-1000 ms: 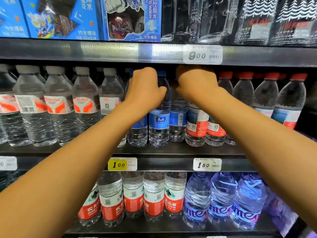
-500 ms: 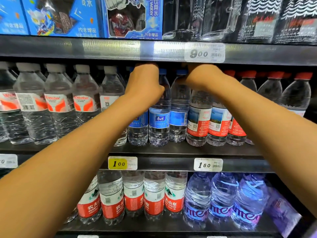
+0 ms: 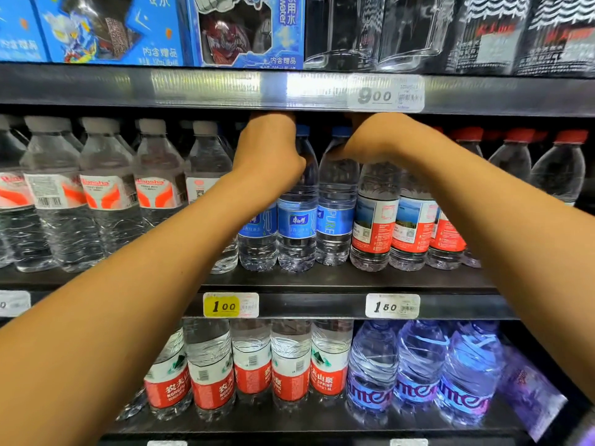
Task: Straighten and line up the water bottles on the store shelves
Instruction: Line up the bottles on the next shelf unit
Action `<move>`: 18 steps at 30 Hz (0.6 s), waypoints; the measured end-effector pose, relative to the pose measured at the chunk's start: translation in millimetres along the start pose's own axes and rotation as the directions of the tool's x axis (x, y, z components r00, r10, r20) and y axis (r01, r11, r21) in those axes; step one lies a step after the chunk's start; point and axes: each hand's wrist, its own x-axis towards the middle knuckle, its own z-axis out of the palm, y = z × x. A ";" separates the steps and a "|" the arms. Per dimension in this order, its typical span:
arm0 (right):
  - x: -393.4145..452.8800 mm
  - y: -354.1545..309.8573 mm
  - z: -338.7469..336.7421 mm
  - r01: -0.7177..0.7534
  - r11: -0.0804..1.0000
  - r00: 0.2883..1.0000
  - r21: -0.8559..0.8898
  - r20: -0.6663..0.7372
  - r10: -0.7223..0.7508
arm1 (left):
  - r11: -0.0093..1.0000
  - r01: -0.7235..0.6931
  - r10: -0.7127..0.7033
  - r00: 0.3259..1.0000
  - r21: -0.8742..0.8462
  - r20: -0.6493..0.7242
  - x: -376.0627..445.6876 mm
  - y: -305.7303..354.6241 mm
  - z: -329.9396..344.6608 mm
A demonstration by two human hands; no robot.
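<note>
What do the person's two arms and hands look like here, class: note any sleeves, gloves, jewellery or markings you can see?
Both forearms are bare along their whole visible length: no sleeves show. The left hand and right hand wear no gloves, and no watch, bracelet or marking shows on either wrist. The fingers are hidden behind the hands and under the shelf edge, so rings cannot be checked.

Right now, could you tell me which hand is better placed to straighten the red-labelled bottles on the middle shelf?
Right. The right hand is already at the tops of the red-labelled bottles; the left hand is over the blue-labelled bottles.
</note>
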 end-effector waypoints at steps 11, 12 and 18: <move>0.3 4.3 10.5 -0.037 0.999 0.999 -0.009 -0.015 0.036 | 0.999 -0.022 0.023 1.000 0.024 -0.016 2.0 -3.4 1.6; 0.8 6.4 6.0 -0.034 0.998 0.999 0.054 -0.007 0.035 | 0.999 -0.020 0.020 1.000 0.026 -0.019 2.2 -4.1 1.5; -3.7 10.8 1.5 -0.073 0.968 0.994 0.242 0.096 0.051 | 1.000 0.000 0.000 1.000 0.029 -0.023 2.9 -7.8 2.7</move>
